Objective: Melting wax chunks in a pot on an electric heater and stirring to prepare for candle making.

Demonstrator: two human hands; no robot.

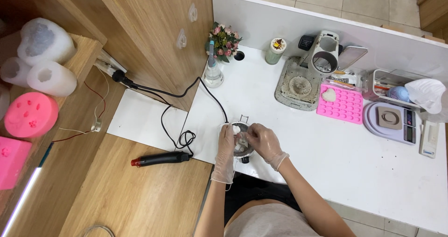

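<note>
We see both gloved hands meeting over a small metal pot (241, 146) at the near edge of the white table (354, 171). The left hand (227, 143) curls around the pot's left side, its fingers pinching a small white chunk (236, 130) above the rim. The right hand (263, 140) bends over the pot from the right, fingertips down among the white pieces inside; whether it grips one we cannot tell. Left of the left hand, a black heat gun (161, 159) lies on the wooden surface. Far beyond the right hand sit a pink silicone mould (343, 107) and a digital scale (391, 121).
</note>
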